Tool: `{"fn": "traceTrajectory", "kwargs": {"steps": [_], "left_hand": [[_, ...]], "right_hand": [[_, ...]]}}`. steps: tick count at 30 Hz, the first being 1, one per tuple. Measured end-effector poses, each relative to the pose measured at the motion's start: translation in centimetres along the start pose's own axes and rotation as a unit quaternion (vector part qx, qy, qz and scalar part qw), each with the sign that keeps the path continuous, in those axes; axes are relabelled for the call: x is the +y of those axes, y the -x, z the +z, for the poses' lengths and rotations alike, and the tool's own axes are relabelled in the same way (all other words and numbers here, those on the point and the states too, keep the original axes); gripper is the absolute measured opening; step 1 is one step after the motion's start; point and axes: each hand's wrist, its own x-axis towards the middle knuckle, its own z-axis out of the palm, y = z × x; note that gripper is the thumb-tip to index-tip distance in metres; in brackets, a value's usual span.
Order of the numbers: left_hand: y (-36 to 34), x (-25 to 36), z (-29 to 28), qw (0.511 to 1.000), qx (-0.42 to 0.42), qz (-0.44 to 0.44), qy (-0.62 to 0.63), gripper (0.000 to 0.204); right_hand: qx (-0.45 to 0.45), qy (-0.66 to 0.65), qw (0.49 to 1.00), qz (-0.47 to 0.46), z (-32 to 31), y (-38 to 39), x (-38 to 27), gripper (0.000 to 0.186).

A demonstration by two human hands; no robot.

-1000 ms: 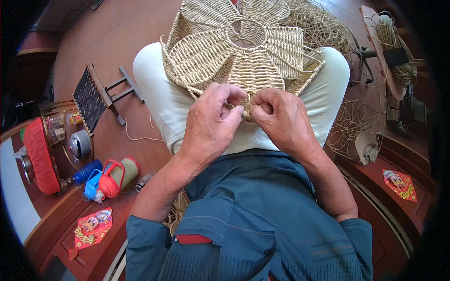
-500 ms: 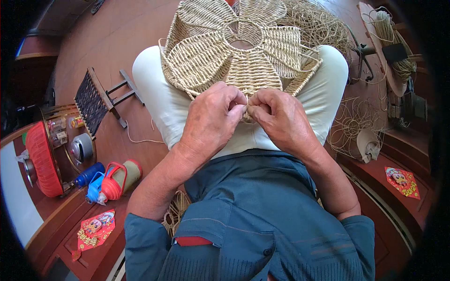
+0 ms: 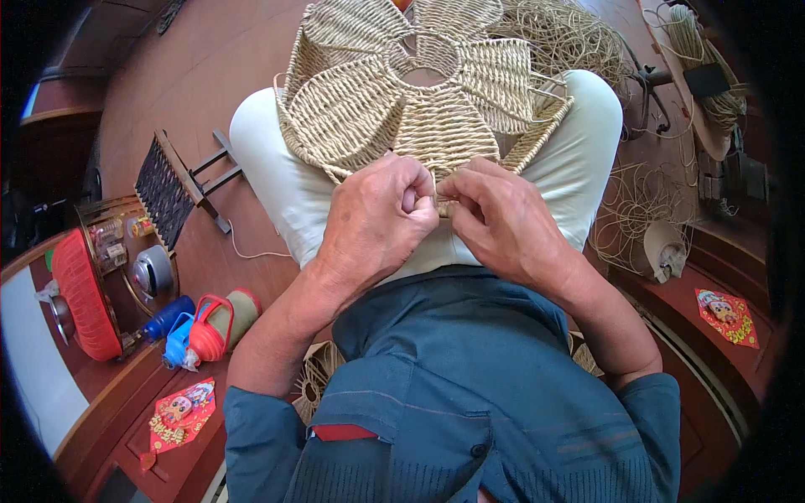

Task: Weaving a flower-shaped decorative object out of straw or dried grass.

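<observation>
A woven straw-rope basket (image 3: 444,126) with petal-shaped panels round an open ring lies across my lap, over my white trousers (image 3: 272,168). At its near edge my left hand (image 3: 381,201) is closed, thumb against curled fingers, pinching what looks like a strand of the straw rope (image 3: 434,186). Close beside it, my right hand (image 3: 495,201) is closed in a pinch at the same spot, its fingertips on the basket's edge. The fingers cover most of the rope they work on.
A heap of loose straw cord (image 3: 562,42) lies beyond my right knee, and more tangled cord (image 3: 641,210) hangs at the right. A folding stool (image 3: 172,189) stands on the left floor. Near it are a red mesh cover (image 3: 84,293), a kettle (image 3: 153,272) and flasks (image 3: 214,327).
The basket has shifted slightly left and up in view. My hands stay together at its near edge; the right elbow has moved a little outward.
</observation>
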Motion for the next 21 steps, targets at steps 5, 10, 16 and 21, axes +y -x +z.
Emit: {"fn": "traceTrajectory", "kwargs": {"steps": [5,10,16,21], "left_hand": [[0.2,0.3,-0.5,1.0,-0.024,0.004,-0.006,0.009],[0.5,1.0,-0.1,0.997,0.009,0.052,-0.057,0.01],[0.5,1.2,-0.4,0.997,-0.034,0.013,-0.066,0.009],[0.6,1.5,-0.1,0.995,-0.028,0.025,-0.087,0.01]], "right_hand": [[-0.016,0.012,1.0,-0.019,0.5,1.2,0.3,0.026],[0.032,0.015,0.998,-0.049,1.3,1.6,0.9,0.024],[0.056,0.056,0.994,-0.069,1.4,1.8,1.5,0.015],[0.064,0.085,0.988,-0.112,1.9,1.6,2.4,0.016]]}}
